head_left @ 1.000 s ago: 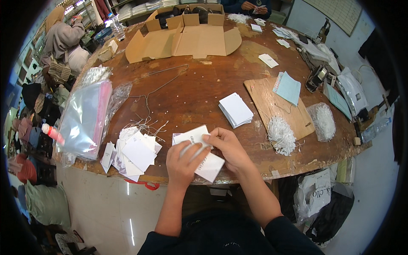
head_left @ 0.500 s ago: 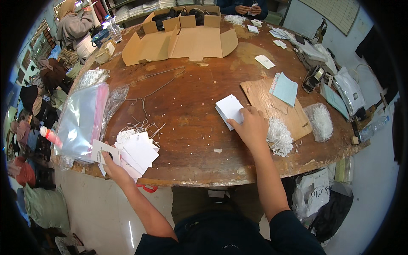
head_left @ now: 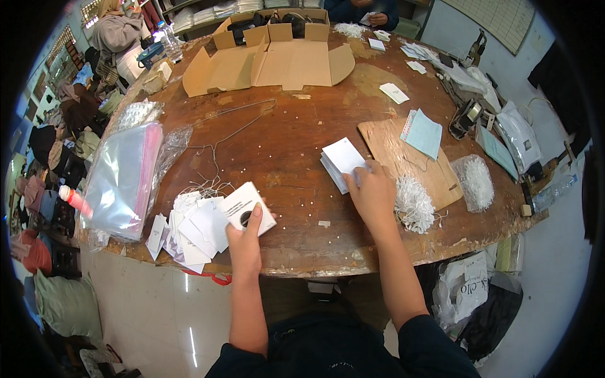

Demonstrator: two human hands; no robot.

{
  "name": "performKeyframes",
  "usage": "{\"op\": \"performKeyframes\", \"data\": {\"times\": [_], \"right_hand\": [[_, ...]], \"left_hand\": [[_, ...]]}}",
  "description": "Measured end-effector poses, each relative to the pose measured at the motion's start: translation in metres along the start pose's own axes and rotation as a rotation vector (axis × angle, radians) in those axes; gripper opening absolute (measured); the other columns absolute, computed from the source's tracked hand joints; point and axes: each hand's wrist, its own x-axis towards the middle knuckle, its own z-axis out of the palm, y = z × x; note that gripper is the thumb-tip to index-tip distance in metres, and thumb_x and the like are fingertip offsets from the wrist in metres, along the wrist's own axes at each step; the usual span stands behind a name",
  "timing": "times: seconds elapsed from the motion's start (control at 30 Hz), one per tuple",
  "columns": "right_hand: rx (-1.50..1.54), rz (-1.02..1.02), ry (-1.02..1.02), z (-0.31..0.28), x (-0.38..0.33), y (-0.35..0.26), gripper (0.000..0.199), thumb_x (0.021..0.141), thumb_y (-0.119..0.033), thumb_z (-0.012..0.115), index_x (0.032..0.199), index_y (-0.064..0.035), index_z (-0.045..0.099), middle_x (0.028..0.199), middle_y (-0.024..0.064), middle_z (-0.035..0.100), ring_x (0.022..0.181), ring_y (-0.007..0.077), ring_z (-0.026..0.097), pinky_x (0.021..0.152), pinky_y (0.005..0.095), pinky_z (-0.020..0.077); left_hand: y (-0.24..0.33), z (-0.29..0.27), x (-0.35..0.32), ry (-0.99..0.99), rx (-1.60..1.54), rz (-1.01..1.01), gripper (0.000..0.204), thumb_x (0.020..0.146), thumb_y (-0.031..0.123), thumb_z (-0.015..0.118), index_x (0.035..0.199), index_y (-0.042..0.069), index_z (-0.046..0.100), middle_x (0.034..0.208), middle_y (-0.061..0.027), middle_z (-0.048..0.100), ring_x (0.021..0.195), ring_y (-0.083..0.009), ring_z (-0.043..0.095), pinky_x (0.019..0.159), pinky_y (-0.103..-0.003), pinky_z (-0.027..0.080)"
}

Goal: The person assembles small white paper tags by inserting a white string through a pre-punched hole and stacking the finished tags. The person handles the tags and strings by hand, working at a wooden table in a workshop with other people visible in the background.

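Note:
My left hand (head_left: 244, 249) grips a thick stack of printed white cards (head_left: 234, 203) with a black round mark, its thumb pressed on top. Just left of it lies a loose pile of white tags (head_left: 192, 233) with white strings spreading from its far side. My right hand (head_left: 376, 198) has its thumb and fingers closed on the near right edge of another stack of blank white cards (head_left: 343, 156), which rests on the table. The undersides of both stacks are hidden.
A wooden board (head_left: 384, 135) carries a light blue pad (head_left: 422, 135) and a bundle of white strings (head_left: 414, 205); a bagged bundle (head_left: 474, 183) sits beside it. Clear plastic bags (head_left: 120, 179) lie left. An opened cardboard box (head_left: 293, 63) stands far off, near another person's hand (head_left: 378, 19).
My left hand has moved right from the pile's left side, bringing the printed cards to the pile's right. My right hand stays at the blank stack, its fingers shifted slightly.

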Motion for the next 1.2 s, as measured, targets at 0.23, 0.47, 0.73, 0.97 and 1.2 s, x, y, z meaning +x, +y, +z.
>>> {"op": "performKeyframes", "data": {"times": [0.23, 0.47, 0.73, 0.97, 1.2], "right_hand": [[0.473, -0.012, 0.12, -0.017, -0.031, -0.015, 0.034, 0.085, -0.022, 0.079, 0.11, 0.0012, 0.071, 0.12, 0.0214, 0.065, 0.108, 0.0377, 0.064, 0.093, 0.0438, 0.0506], [0.804, -0.071, 0.034, -0.023, -0.069, -0.043, 0.044, 0.081, -0.016, 0.079, 0.121, 0.0001, 0.069, 0.127, 0.0202, 0.059, 0.109, 0.0331, 0.062, 0.095, 0.0397, 0.0498], [0.73, -0.244, 0.048, -0.005, -0.088, -0.061, 0.057, 0.079, -0.018, 0.083, 0.132, -0.0064, 0.066, 0.13, 0.0255, 0.051, 0.109, 0.0371, 0.055, 0.086, 0.0413, 0.0494], [0.551, -0.281, 0.13, -0.001, -0.087, -0.061, 0.057, 0.079, -0.016, 0.083, 0.133, -0.0071, 0.066, 0.13, 0.0233, 0.052, 0.11, 0.0371, 0.055, 0.086, 0.0415, 0.0493], [1.243, 0.281, -0.128, -0.019, -0.056, -0.049, 0.028, 0.094, -0.012, 0.072, 0.117, 0.0042, 0.067, 0.098, 0.0053, 0.066, 0.088, 0.0103, 0.06, 0.079, 0.0257, 0.049]], "left_hand": [[-0.015, 0.021, -0.004, -0.113, -0.115, -0.024, 0.042, 0.106, 0.029, 0.058, 0.13, -0.006, 0.059, 0.116, -0.0107, 0.068, 0.105, -0.0154, 0.064, 0.093, -0.033, 0.051], [-0.023, 0.035, -0.005, -0.084, -0.159, 0.004, 0.035, 0.098, 0.016, 0.071, 0.126, -0.004, 0.063, 0.12, -0.0069, 0.068, 0.107, -0.0129, 0.063, 0.095, -0.031, 0.049], [-0.028, 0.044, -0.006, -0.122, -0.306, -0.146, 0.044, 0.096, 0.004, 0.062, 0.139, -0.003, 0.055, 0.132, -0.0113, 0.063, 0.116, -0.0178, 0.063, 0.097, -0.034, 0.052], [-0.026, 0.045, -0.014, -0.127, -0.378, -0.144, 0.042, 0.102, 0.014, 0.061, 0.139, -0.004, 0.053, 0.133, -0.0123, 0.062, 0.119, -0.0189, 0.062, 0.098, -0.035, 0.052], [-0.017, 0.05, -0.017, -0.314, -0.139, -0.141, 0.036, 0.1, 0.016, 0.067, 0.129, -0.005, 0.061, 0.121, -0.009, 0.068, 0.111, -0.0162, 0.064, 0.096, -0.033, 0.051]]}}
